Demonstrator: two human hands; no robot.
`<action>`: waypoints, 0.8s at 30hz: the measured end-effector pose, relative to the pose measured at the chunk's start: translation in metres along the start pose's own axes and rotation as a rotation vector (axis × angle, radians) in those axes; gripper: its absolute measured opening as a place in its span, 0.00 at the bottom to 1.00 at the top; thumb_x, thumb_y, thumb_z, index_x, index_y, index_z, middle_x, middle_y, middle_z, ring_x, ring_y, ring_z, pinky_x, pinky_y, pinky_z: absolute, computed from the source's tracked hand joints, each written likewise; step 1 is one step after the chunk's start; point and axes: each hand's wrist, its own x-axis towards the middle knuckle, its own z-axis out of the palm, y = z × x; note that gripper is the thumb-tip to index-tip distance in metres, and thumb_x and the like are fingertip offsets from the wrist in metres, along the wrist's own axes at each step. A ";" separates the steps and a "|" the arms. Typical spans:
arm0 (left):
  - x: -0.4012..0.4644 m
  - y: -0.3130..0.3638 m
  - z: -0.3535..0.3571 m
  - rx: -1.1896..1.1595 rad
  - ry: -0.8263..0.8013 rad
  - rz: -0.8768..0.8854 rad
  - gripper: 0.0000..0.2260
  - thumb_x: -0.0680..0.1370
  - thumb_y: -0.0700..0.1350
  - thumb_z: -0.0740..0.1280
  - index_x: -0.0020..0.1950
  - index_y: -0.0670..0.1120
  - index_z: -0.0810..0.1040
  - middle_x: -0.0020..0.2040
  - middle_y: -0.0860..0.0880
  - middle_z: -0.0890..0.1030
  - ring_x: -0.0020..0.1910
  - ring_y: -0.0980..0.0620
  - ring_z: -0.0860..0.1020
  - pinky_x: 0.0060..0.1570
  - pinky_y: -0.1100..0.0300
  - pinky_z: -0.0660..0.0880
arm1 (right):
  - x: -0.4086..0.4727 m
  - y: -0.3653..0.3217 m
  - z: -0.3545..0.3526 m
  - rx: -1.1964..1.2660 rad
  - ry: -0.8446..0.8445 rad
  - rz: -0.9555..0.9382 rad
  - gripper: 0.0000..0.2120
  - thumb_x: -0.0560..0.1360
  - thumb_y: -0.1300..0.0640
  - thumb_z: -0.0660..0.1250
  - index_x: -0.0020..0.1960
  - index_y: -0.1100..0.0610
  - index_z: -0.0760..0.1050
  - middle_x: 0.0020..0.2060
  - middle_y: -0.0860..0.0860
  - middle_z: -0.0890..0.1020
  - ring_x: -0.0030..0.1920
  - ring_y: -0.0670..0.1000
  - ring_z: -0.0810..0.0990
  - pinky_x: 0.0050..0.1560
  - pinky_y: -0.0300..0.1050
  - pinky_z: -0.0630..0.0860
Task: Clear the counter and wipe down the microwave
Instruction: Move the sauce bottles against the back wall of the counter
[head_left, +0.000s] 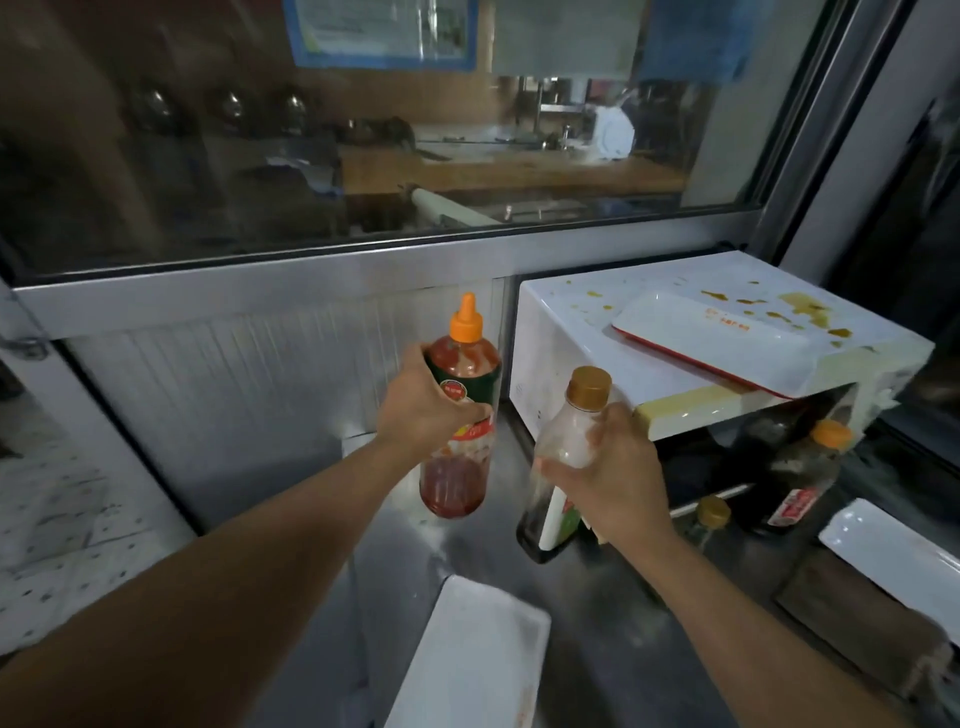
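Two sauce bottles held up in front of a stained white microwave on a steel counter.

The left hand (423, 410) has its fingers clamped round the middle of the red chili sauce bottle (460, 410), upright with an orange nozzle cap; the right hand (610, 467) has its fingers wrapped round the upper part of the dark sauce bottle (563, 467), tilted slightly, gold cap up. The two bottles are near each other but apart, with a strip of bare steel counter (623, 649) between and below them. The microwave (675, 353) sits just right of the bottles, against the ribbed metal back wall (234, 374); its top is spattered with yellow-brown stains and carries a red-rimmed white tray (717, 343) overhanging the front edge. Further bottles (800, 478) crowd the space by its front. A white tray (478, 660) lies at the near counter edge, another white tray (898, 556) at right. A window (363, 130) runs above.
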 end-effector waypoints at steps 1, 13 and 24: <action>0.007 -0.004 -0.001 -0.001 -0.011 0.003 0.38 0.58 0.52 0.81 0.62 0.50 0.66 0.52 0.55 0.75 0.49 0.53 0.74 0.47 0.58 0.74 | 0.003 -0.002 0.006 -0.003 0.023 0.012 0.31 0.60 0.45 0.77 0.54 0.56 0.68 0.43 0.46 0.70 0.46 0.51 0.73 0.43 0.48 0.76; 0.101 -0.036 0.030 -0.047 -0.119 0.015 0.40 0.58 0.54 0.81 0.64 0.48 0.66 0.61 0.48 0.77 0.59 0.45 0.76 0.58 0.46 0.75 | 0.028 -0.020 0.065 -0.117 0.136 0.212 0.32 0.62 0.42 0.74 0.58 0.54 0.66 0.49 0.50 0.77 0.48 0.52 0.78 0.49 0.47 0.76; 0.162 -0.050 0.088 -0.071 -0.030 -0.013 0.40 0.56 0.54 0.81 0.62 0.49 0.64 0.58 0.49 0.77 0.55 0.46 0.77 0.48 0.55 0.73 | 0.067 -0.007 0.097 -0.062 0.121 0.264 0.25 0.61 0.43 0.72 0.51 0.48 0.64 0.42 0.45 0.74 0.43 0.48 0.77 0.42 0.47 0.76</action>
